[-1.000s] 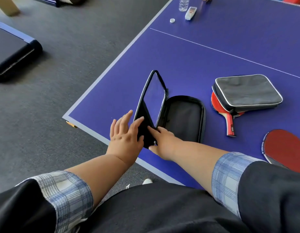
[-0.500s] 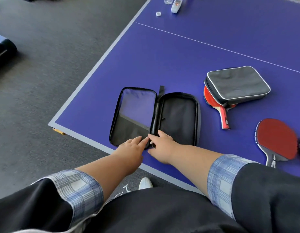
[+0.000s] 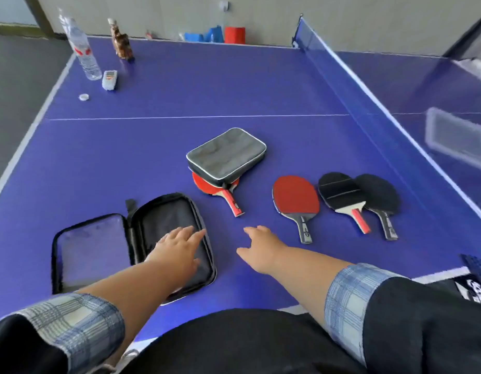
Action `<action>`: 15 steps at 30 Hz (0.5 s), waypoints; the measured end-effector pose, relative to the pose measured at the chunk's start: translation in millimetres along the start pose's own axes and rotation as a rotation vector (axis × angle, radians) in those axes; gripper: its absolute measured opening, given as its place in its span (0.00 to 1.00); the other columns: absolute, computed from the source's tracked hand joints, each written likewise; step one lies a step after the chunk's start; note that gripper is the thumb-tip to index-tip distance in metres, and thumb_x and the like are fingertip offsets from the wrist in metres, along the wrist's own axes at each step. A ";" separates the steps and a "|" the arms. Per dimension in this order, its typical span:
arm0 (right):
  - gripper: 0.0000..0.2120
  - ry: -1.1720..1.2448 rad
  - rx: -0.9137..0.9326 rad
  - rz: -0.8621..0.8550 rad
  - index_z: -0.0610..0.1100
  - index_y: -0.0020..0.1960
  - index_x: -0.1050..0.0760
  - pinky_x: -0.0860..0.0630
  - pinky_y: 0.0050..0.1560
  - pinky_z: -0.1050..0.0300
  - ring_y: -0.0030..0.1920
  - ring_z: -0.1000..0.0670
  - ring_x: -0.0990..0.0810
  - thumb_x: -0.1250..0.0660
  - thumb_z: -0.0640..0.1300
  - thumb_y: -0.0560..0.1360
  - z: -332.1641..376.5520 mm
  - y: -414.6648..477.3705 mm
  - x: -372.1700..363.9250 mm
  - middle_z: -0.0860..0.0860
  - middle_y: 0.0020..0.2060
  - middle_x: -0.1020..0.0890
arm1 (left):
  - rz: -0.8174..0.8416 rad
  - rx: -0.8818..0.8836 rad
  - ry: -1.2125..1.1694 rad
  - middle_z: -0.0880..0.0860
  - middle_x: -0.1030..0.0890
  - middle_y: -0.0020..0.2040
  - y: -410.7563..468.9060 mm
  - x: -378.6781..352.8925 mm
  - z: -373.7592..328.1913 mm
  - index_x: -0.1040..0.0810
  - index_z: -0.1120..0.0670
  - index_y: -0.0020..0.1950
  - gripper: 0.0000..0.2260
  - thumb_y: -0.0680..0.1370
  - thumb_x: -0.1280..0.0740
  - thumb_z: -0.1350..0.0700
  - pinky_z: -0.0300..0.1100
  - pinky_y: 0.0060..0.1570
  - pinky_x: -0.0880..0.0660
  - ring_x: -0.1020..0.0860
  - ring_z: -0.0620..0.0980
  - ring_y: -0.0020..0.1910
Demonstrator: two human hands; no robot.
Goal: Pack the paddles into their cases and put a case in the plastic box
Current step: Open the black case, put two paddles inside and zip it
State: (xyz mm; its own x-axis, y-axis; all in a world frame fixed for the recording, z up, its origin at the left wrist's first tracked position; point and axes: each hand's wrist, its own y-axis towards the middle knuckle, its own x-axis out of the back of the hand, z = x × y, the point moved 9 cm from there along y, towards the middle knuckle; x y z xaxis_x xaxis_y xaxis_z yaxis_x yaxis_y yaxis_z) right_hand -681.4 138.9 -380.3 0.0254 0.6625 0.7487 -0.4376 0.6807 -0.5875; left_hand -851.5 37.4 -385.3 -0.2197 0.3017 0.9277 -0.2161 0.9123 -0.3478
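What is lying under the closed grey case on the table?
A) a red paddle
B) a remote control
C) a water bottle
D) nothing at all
A: a red paddle pokes out from beneath the closed grey case, with its handle sticking out on the near side.

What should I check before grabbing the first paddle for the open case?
1. The open case lies flat, unzipped: ok.
2. Its pocket free: not ok, the left hand lies over it.
3. The right hand empty, fingers open: ok.
4. The red paddle lies free, handle toward the person: ok.
5. The second paddle free: not ok, the grey case sits on it.
6. The plastic box empty: cannot tell, blurred.
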 end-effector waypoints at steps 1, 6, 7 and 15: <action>0.35 0.022 -0.039 -0.020 0.51 0.82 0.45 0.32 0.72 0.45 0.78 0.41 0.39 0.38 0.58 0.80 -20.4 -4.4 6.0 0.46 0.82 0.47 | -0.002 -0.030 -0.003 0.50 0.45 0.80 9.7 4.6 -16.1 0.51 0.44 0.80 0.34 0.79 0.37 0.43 0.49 0.74 0.47 0.46 0.53 0.78; 0.34 0.150 -0.182 -0.101 0.50 0.81 0.43 0.31 0.72 0.47 0.77 0.42 0.37 0.37 0.57 0.80 -109.7 -29.8 27.0 0.46 0.80 0.42 | 0.046 -0.185 0.005 0.51 0.45 0.80 43.2 9.7 -101.6 0.49 0.45 0.80 0.33 0.79 0.38 0.45 0.49 0.74 0.45 0.45 0.53 0.78; 0.34 0.171 -0.203 -0.114 0.50 0.81 0.42 0.30 0.70 0.47 0.76 0.41 0.36 0.37 0.57 0.80 -124.3 -34.2 29.1 0.47 0.79 0.40 | 0.066 -0.208 0.015 0.51 0.46 0.80 47.2 7.8 -116.6 0.50 0.44 0.80 0.33 0.79 0.38 0.45 0.49 0.75 0.45 0.46 0.54 0.78; 0.34 0.267 -0.248 -0.089 0.51 0.82 0.44 0.31 0.72 0.46 0.79 0.41 0.42 0.37 0.57 0.80 -214.0 -26.1 43.8 0.49 0.82 0.46 | 0.157 -0.237 0.044 0.51 0.48 0.81 83.9 4.8 -199.4 0.52 0.43 0.80 0.32 0.80 0.39 0.45 0.52 0.73 0.42 0.46 0.55 0.78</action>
State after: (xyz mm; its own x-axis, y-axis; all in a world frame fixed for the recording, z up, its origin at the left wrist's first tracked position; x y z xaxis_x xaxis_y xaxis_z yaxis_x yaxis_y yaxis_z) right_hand -476.5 217.1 -397.9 0.3011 0.6334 0.7129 -0.1932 0.7726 -0.6048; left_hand -681.0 170.6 -383.1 -0.1901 0.4514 0.8718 0.0468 0.8912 -0.4512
